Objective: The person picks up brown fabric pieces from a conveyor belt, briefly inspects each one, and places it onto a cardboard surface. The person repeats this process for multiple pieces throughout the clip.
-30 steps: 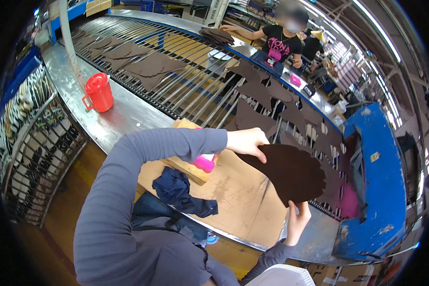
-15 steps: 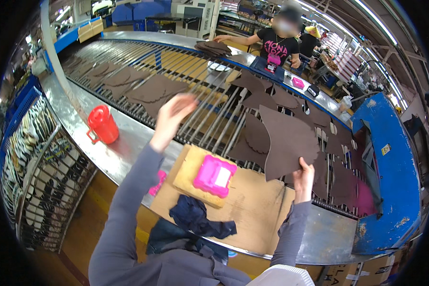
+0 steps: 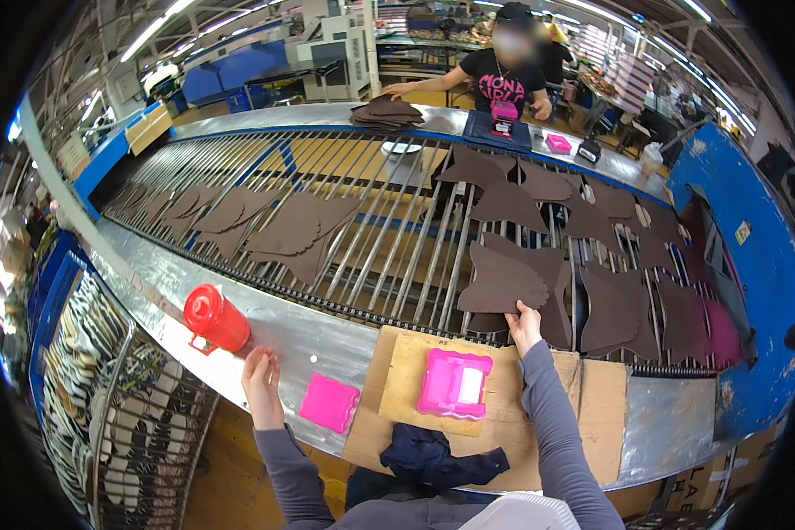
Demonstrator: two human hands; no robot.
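My right hand (image 3: 525, 325) pinches the near edge of a dark brown cut sheet piece (image 3: 503, 278), which lies over other brown pieces on the roller conveyor. My left hand (image 3: 261, 382) is over the metal ledge, fingers loosely bent and nothing visible in them. It is just below a red lidded jug (image 3: 215, 318) and left of a flat pink square lid (image 3: 329, 403). Between my arms a pink scalloped case (image 3: 455, 383) with a white label sits on a yellowish block (image 3: 406, 389). A crumpled dark blue cloth (image 3: 442, 456) lies on the cardboard (image 3: 592, 402) in front.
More brown pieces (image 3: 300, 230) lie along the conveyor rollers (image 3: 397, 238). Its right end meets a blue machine housing (image 3: 755, 265). Across it, a co-worker (image 3: 506, 88) has one hand by a brown stack (image 3: 386, 112). A wire rack of shoe parts (image 3: 141, 433) stands lower left.
My left hand has come back from above the conveyor to the ledge by the jug. The brown piece in my right hand, raised before, now lies lower on the others. The view has shifted.
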